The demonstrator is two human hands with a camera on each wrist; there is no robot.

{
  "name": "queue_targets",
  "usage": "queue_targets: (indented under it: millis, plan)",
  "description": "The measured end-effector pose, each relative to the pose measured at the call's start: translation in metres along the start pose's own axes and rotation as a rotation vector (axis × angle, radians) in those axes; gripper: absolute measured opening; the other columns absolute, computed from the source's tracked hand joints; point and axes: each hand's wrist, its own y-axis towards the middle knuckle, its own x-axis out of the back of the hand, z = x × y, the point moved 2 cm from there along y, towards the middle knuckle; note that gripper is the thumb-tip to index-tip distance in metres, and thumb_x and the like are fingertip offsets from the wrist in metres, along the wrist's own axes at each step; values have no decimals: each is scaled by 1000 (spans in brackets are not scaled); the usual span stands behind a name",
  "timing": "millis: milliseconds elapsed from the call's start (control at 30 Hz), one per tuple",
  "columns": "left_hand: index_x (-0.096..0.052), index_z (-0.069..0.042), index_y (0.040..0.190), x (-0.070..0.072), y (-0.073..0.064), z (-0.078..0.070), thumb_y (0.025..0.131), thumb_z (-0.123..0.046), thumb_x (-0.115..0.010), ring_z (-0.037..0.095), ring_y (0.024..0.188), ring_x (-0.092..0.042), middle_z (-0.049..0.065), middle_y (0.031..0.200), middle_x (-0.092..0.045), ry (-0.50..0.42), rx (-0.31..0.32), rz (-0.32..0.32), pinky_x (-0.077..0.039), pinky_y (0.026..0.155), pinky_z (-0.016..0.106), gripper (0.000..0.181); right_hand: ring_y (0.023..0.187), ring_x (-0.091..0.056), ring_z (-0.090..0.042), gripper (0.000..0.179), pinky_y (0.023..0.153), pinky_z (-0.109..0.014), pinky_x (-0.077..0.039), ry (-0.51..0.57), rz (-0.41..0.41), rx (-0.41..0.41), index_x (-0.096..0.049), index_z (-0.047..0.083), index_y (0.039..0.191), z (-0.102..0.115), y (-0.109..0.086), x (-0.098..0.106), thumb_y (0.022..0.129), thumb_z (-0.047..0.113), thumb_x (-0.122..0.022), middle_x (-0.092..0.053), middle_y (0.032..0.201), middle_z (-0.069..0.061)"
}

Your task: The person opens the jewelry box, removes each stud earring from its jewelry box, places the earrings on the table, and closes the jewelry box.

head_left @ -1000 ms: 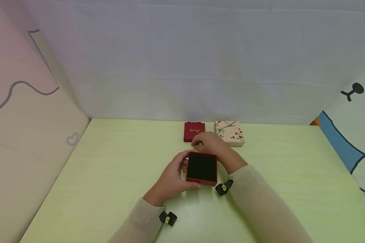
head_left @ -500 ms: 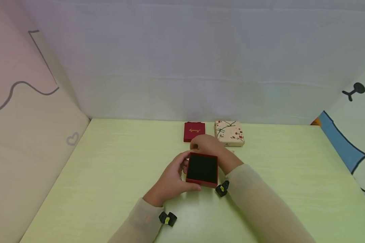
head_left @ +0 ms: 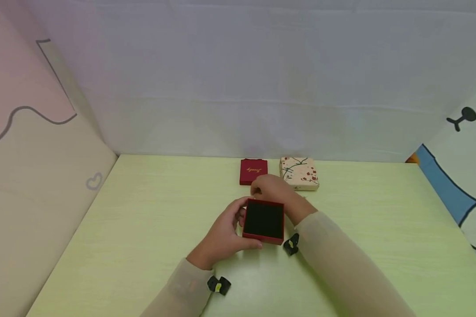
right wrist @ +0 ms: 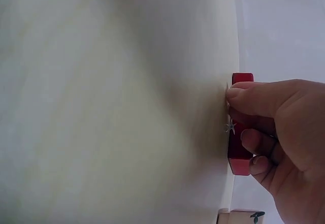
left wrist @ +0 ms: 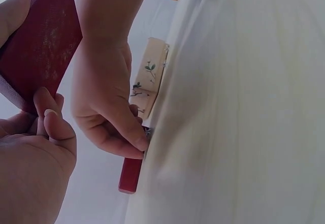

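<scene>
My left hand (head_left: 224,235) grips an open square red jewelry box (head_left: 263,220) with a black inside, thumb along its near side and fingers at its far side. The left wrist view shows the box's scuffed red underside (left wrist: 48,41) raised off the table. Just beyond the box, my right hand (head_left: 275,189) is bent low over the table with thumb and fingertips together. A small silver star-shaped jewelry piece (right wrist: 231,127) shows at those fingertips; most of it is hidden by the fingers. Behind the right hand lies a flat red box (head_left: 254,172) with gold lettering.
A cream box (head_left: 299,174) with a red-blossom branch pattern stands right of the lettered red box, near the back cloth (head_left: 238,88). Printed cloths border the pale green table (head_left: 162,211) on both sides.
My right hand has shifted slightly toward me, then a little to the right, its fingertips staying low over the table. The left hand and the box have barely moved.
</scene>
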Motion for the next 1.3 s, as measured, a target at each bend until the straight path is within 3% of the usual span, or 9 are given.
queue_targets:
  millis: [267,400,633,933,1133,1300]
  plan:
    - [-41,-16,155,0,1,1,77,-21,-93,24,103,-55,3,114,-59,1,18,-3,-50,85,38,94,88,-60,-21,10,90,-39,-52,0,7,-3,-78,13,100,5,-1,1,94,20,-75,-70,95,0]
    - [-42,-16,155,-1,1,1,77,-20,-93,24,103,-54,3,113,-59,2,22,-7,-51,86,42,93,90,-61,-22,13,91,-39,-52,2,-2,8,-78,12,104,5,-1,2,94,19,-75,-71,99,-2]
    - [-42,-16,154,-1,1,1,77,-20,-94,24,102,-54,4,113,-58,0,21,-4,-50,85,45,93,88,-59,-22,18,87,-39,-52,65,-76,-9,-77,12,109,0,-3,7,93,16,-72,-71,100,-1]
    - [-42,-14,154,-2,1,3,77,-20,-94,23,102,-54,3,113,-60,-3,11,3,-49,86,38,93,89,-59,-21,20,83,-40,-53,70,-174,-139,-74,15,111,-8,-4,16,96,28,-73,-67,98,0]
    - [-42,-17,153,-2,1,3,76,-20,-94,23,102,-54,3,113,-60,-3,10,-5,-49,87,37,93,108,-59,-26,40,99,-44,-50,26,-212,-191,-67,12,126,-11,-1,22,95,34,-74,-63,121,-7]
    - [-42,-17,154,-1,2,3,76,-20,-94,23,101,-55,2,113,-60,8,17,-16,-50,87,41,94,114,-57,-27,62,102,-46,-49,17,-199,-204,-58,11,140,-13,4,25,91,45,-76,-57,131,-9]
